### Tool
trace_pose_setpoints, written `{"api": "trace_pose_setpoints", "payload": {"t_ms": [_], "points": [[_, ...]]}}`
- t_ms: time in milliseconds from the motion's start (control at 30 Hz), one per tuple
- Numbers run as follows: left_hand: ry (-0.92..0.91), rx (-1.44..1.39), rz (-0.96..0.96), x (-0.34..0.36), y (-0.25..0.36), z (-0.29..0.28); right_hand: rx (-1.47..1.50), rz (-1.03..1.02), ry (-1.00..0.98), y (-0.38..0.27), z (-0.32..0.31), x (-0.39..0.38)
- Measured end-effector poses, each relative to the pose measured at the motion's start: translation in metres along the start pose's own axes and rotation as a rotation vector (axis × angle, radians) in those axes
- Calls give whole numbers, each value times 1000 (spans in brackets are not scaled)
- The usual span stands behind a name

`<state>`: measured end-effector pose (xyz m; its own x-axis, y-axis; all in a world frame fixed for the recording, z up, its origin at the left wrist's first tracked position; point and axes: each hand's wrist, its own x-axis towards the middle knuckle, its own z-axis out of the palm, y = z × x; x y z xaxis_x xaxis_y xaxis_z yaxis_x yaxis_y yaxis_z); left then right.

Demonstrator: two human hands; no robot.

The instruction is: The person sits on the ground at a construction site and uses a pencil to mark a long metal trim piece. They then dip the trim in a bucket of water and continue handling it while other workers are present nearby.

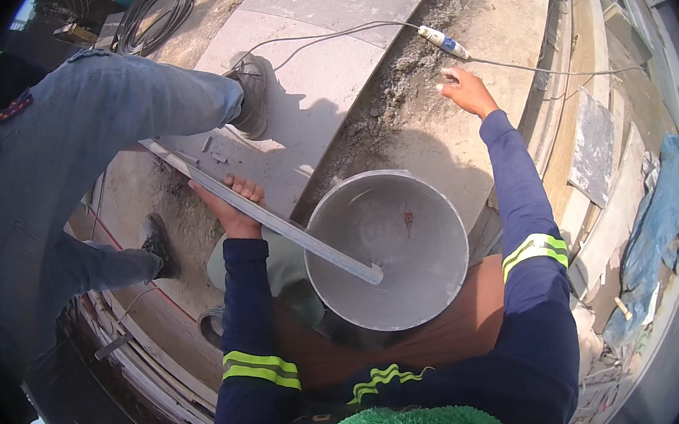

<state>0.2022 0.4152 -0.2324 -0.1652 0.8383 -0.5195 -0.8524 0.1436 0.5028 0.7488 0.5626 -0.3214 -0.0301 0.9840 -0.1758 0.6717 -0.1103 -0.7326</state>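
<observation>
The left hand (232,221) is wrapped around a long grey bar (301,236), one end slanting up-left of that hand toward a co-worker's leg in jeans (132,97), the other reaching down-right of it into the mouth of a round grey bucket (443,239), though I cannot tell whether it touches the bottom. The right hand (467,92) hangs in the air, thumb and fingers loosely bent and parted, with a white-and-blue cable connector (442,42) just beyond it; pale slabs (318,79) lie ahead of the left hand, and a blue sheet (667,213) well to the right hand's lower right
</observation>
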Motion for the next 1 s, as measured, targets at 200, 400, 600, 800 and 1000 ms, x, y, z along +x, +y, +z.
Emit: {"api": "trace_pose_setpoints", "payload": {"t_ms": [200,400,600,800,1000], "points": [[90,-6,56,-8,-1,9,433,-290,-328,-195,-16,-190],[96,-22,64,-5,-7,10,281,-471,-666,-237,34,-301],[118,-38,47,-8,-4,9,295,-382,-514,-224,88,-331],[67,-29,52,-3,-10,17,214,-386,-349,-222,116,-323],[71,-41,62,-1,-9,9,247,-392,-259,-221,138,-317]]}}
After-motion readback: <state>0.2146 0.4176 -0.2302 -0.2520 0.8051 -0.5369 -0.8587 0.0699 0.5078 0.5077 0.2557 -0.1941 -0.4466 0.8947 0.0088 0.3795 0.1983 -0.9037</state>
